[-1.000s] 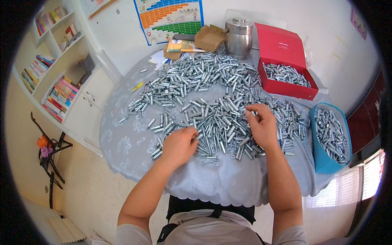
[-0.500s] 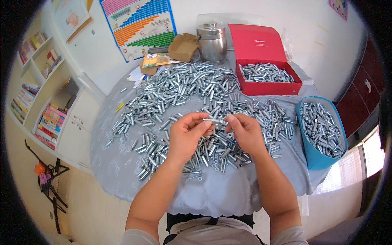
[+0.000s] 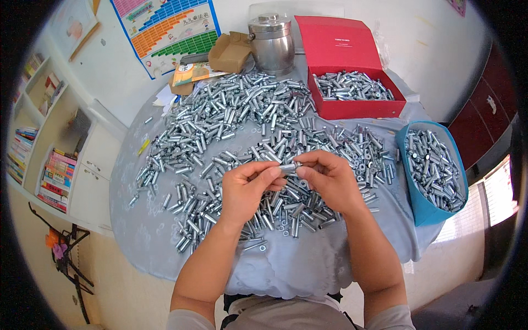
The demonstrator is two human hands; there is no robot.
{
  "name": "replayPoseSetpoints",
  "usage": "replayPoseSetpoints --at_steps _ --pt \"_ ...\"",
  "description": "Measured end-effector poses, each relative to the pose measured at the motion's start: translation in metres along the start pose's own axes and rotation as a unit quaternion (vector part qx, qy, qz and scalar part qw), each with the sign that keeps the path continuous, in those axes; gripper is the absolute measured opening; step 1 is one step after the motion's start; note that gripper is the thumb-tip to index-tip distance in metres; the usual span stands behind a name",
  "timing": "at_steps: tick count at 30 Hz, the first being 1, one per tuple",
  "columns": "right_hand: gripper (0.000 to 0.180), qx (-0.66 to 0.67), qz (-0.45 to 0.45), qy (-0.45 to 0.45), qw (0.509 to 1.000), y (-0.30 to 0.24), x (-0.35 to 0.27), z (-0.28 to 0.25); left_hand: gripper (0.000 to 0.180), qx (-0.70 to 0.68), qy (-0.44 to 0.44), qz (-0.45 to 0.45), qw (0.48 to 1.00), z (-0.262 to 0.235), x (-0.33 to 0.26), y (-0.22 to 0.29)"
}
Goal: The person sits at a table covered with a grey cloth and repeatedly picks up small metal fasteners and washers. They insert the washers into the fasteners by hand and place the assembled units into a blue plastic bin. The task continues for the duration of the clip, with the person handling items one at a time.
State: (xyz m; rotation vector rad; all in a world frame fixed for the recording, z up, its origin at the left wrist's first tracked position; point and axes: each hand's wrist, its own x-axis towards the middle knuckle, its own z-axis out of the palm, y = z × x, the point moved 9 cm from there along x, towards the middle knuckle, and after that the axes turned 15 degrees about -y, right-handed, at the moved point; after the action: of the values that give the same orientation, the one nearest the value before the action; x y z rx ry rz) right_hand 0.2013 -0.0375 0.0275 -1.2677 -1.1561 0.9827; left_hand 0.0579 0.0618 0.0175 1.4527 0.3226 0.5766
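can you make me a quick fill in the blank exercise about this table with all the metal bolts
1. Both hands, the left hand and the right hand, pinch one small metal bolt ____ them.
2. The open box holding finished bolts is coloured ____.
3. The container at the table's right edge is coloured ____.
4. The steel pot stands to the ____ of the open box.

Missing words: between; red; blue; left

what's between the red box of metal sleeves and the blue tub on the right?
Head view: between the red cardboard box and the blue plastic tub lies a strip of pale grey tablecloth, with scattered silver metal sleeves at its left edge.
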Motion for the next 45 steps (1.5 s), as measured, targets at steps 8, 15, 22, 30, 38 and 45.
replayPoseSetpoints --at_steps 8,15,22,30,38,45 --pt "0.014 -0.023 0.018 -0.010 1.000 0.005 0.002 -0.002 0.018 -0.029 -0.002 0.012 1.000 -0.002 0.001 -0.005" --pt "0.010 -0.011 0.009 0.007 1.000 0.002 0.003 -0.001 0.017 -0.044 0.006 0.008 0.999 -0.003 0.001 -0.007" --pt "0.015 0.009 0.035 0.005 0.999 0.007 0.003 -0.005 0.017 -0.053 0.015 0.011 0.998 -0.004 0.000 -0.009" --pt "0.020 -0.031 0.017 0.012 0.999 -0.001 0.002 -0.001 0.017 -0.056 0.018 0.013 0.998 -0.002 0.000 -0.008" --pt "0.022 -0.017 0.027 -0.002 0.999 0.004 0.002 0.000 0.016 -0.056 0.020 0.013 0.998 -0.002 0.000 -0.009" --pt "0.022 -0.004 0.009 0.017 1.000 0.007 0.002 -0.001 0.017 -0.059 0.020 0.012 0.998 -0.001 0.000 -0.008"
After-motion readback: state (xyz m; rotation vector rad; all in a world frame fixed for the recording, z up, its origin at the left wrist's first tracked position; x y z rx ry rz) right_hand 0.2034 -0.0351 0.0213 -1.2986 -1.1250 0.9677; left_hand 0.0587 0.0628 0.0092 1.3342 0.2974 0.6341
